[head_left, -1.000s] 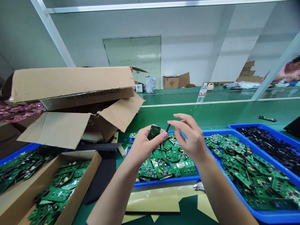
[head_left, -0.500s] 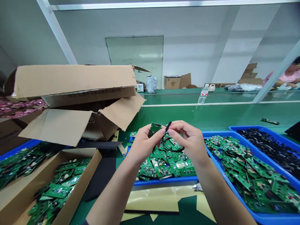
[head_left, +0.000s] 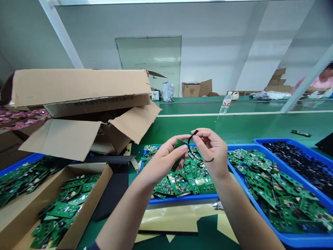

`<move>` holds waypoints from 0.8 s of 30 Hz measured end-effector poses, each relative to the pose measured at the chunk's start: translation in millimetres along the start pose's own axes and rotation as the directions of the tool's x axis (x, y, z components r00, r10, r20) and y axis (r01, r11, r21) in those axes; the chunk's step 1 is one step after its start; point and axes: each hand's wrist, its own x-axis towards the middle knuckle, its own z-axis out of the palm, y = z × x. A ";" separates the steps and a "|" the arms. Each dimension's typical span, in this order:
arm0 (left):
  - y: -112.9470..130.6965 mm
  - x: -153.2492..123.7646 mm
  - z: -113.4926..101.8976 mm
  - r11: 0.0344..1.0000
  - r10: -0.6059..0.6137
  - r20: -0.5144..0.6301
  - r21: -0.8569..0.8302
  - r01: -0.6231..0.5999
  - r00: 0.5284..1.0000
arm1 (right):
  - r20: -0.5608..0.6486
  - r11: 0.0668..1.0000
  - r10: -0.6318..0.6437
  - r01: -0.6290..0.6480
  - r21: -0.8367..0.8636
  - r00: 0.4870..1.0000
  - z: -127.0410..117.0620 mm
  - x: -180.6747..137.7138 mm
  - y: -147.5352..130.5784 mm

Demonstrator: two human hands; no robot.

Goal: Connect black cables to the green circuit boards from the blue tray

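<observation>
My left hand (head_left: 166,158) is closed on a green circuit board (head_left: 178,146), its thumb across the board's face. In my right hand (head_left: 212,149) a thin black strip (head_left: 195,132) is pinched between thumb and fingertips. The strip curves down beside the board's slotted edge, and its loose end (head_left: 208,160) hangs below the right palm. Whether the strip touches the board is hard to make out. Under both hands lies a blue tray (head_left: 182,200) heaped with green circuit boards (head_left: 179,184).
At right stand a blue tray (head_left: 293,239) of circuit boards and another with black parts (head_left: 299,166). A cardboard box (head_left: 100,187) of boards is at left, below stacked cartons (head_left: 83,86). Pliers (head_left: 219,205) lie near the front; a bottle (head_left: 225,103) stands behind.
Both hands have shifted slightly right and up. The board has turned and tilted in my left hand, and the black strip now curves next to its edge.
</observation>
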 end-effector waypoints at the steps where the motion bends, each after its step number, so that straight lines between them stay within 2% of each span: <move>1: 1.4 -0.6 -0.4 1.000 -0.013 -0.014 -0.019 0.013 1.000 | -0.035 1.000 0.000 0.000 0.004 0.999 -1.3 0.9 -0.4; 3: 3.9 -1.2 -2.2 0.999 -0.025 -0.057 -0.039 0.023 0.998 | -0.062 1.000 0.001 -0.001 -0.005 0.998 -6.3 3.2 -2.7; 4: 5.0 -1.5 -3.3 0.999 -0.025 -0.070 -0.038 0.022 0.997 | -0.029 1.000 -0.002 0.002 -0.024 1.000 -9.7 4.3 -4.6; 6: 6.2 -2.0 -4.9 1.000 -0.018 -0.061 -0.017 0.017 0.998 | 0.133 0.996 -0.022 0.034 -0.087 0.991 -17.3 5.9 -9.7; 9: 6.4 -3.3 -4.4 0.999 0.017 -0.042 0.035 -0.016 0.999 | 0.382 0.967 -0.086 0.169 -0.188 0.920 -26.2 5.8 -19.2; 13: 5.6 -4.6 -1.2 0.995 0.029 -0.011 0.099 -0.027 1.000 | 0.537 0.879 -0.142 0.356 -0.318 0.832 -29.4 3.4 -30.1; 16: 5.0 -4.9 0.2 0.992 0.020 0.012 0.128 -0.021 1.000 | 0.577 0.833 -0.136 0.409 -0.374 0.805 -28.5 2.3 -35.4; 24: 6.9 -4.2 5.5 0.982 -0.049 -0.003 0.185 0.048 0.999 | 0.554 0.788 -0.126 0.422 -0.447 0.823 -23.9 -1.7 -39.9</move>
